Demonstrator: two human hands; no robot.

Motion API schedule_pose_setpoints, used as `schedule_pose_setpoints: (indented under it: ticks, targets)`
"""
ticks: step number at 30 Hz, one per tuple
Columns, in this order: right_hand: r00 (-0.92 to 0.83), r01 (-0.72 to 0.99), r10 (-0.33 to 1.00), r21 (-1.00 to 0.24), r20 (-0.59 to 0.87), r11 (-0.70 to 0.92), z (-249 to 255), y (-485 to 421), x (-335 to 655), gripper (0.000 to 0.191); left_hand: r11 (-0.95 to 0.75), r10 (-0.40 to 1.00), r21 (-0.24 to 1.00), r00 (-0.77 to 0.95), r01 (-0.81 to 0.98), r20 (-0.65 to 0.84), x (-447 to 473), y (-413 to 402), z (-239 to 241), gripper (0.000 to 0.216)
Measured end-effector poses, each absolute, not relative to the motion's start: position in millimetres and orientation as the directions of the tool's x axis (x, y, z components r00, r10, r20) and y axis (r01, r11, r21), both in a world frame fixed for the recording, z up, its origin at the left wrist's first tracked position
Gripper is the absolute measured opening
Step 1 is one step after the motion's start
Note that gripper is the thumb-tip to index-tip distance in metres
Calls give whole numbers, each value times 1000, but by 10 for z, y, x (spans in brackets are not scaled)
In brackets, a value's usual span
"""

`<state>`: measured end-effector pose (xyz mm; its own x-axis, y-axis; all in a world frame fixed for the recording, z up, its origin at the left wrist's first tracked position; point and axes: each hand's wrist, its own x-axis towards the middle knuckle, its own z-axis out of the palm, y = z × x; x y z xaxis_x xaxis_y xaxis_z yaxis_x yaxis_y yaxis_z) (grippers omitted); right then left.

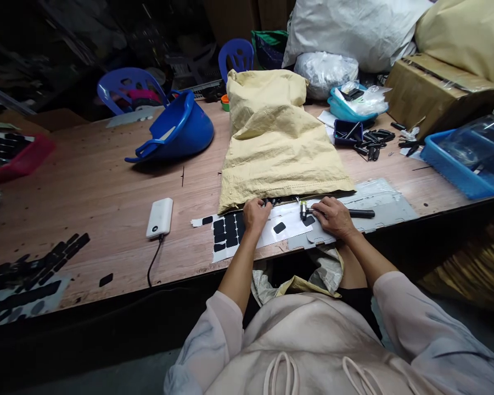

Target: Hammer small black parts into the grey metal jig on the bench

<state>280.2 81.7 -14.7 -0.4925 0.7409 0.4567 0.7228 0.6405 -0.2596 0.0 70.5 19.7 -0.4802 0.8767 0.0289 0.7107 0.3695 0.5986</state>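
My right hand [334, 215] is closed around a small hammer. The hammer's head [303, 210] points left, and its black handle [362, 213] sticks out to the right of the hand. At the front edge of a yellow woven sack [284, 148], the fingers of my left hand [256, 215] pinch a small dark piece, partly hidden by the fingers. Beneath both hands lies a white sheet [263, 237] bearing rounded black pads [231, 230]. A loose-looking black pad [279, 227] sits between the hands. Small dark parts [286, 199] show along the sack's edge.
A white power bank [160, 218] with a cable lies left of the sheet. Behind it a blue scoop-shaped basin [177, 129] rests on its side. On the right are black parts [374, 141], a blue basket [465, 170] and a cardboard box [436, 93]. Black strips [53, 260] lie far left.
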Motion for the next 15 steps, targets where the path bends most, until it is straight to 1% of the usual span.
schedule_pose_setpoints:
  ticks: [2,4,6,8,10,12,15]
  targets:
    - [-494,722,740,-259,457,642,-148,816,2804,19,391,884,582,-467,713,-21,-14,692,188,14]
    - [-495,721,740,-260,456,642,-151,816,2806,19,395,881,586,-473,708,-22,-50,603,171,15]
    - [-493,721,740,-261,458,642,-154,817,2806,18,386,876,607,-482,695,-4,-114,469,149,11]
    - [-492,720,739,-261,461,642,-157,820,2805,18,365,877,657,-481,660,-4,-175,315,121,8]
    - [-490,721,738,-260,463,642,-160,824,2805,17,311,894,733,-448,605,-9,-195,173,91,8]
    - [-491,723,736,-255,465,643,-162,827,2806,17,213,928,794,-373,570,18,-151,71,64,10]
    - [-489,724,735,-252,471,643,-163,828,2810,18,59,973,802,-214,595,88,-11,27,34,10]
